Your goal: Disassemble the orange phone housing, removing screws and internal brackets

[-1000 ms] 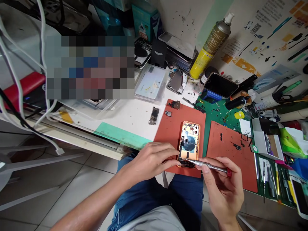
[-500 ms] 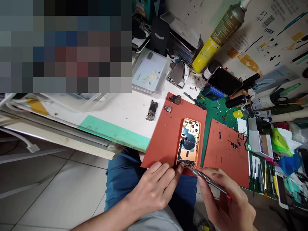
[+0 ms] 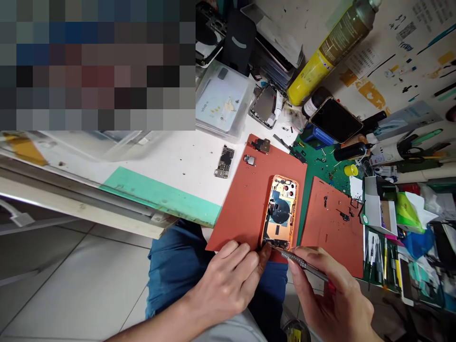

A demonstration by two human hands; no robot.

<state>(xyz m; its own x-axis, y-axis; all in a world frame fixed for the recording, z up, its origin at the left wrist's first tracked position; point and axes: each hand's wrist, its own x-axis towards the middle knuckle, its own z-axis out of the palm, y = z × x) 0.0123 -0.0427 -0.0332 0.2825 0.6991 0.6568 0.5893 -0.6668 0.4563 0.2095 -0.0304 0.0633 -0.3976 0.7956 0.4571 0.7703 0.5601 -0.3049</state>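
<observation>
Well ahead of our left hand [image 3: 235, 275], we read "vivo" on a pale phone back [image 3: 219, 97]. On the wall [image 3: 383, 31], far ahead and to the right of our right hand [image 3: 335, 289], we make out what looks like a handwritten "37", with a QR code [image 3: 406, 30] just beside it; the scrawl [image 3: 405, 46] below is too blurred for us. Print on the yellow can [image 3: 329, 52], far ahead of our right hand, is too small to read.

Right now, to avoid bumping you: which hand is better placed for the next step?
Likely the right hand: it grips the tool, pointed at the phone; the left hand is at its corner.
</observation>
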